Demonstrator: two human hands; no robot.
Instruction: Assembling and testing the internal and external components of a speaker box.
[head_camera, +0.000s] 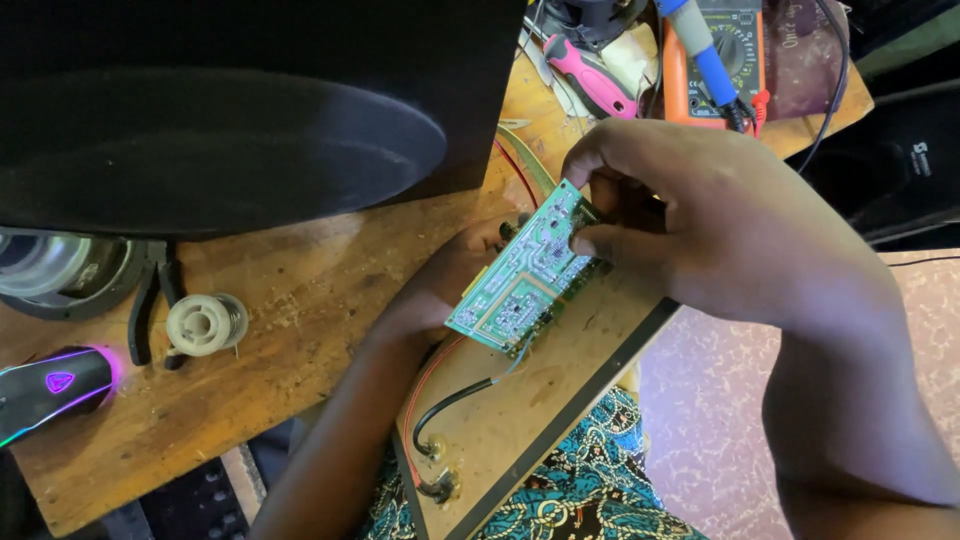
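A green circuit board (520, 275) is held tilted above a wooden panel (520, 420), solder side up. My right hand (700, 220) grips its upper right end, thumb on the face and fingers over the top edge. My left hand (440, 290) reaches up from below and supports the board from underneath, mostly hidden by it. Thin wires and a black cable (450, 405) run from the board's lower edge down to the panel.
A large black speaker box (250, 100) fills the upper left. On the wooden bench (300, 300) lie a solder spool (205, 323), black pliers (150, 300) and a glowing computer mouse (55, 385). An orange multimeter (715, 60) and a pink-handled tool (592, 75) sit at the back.
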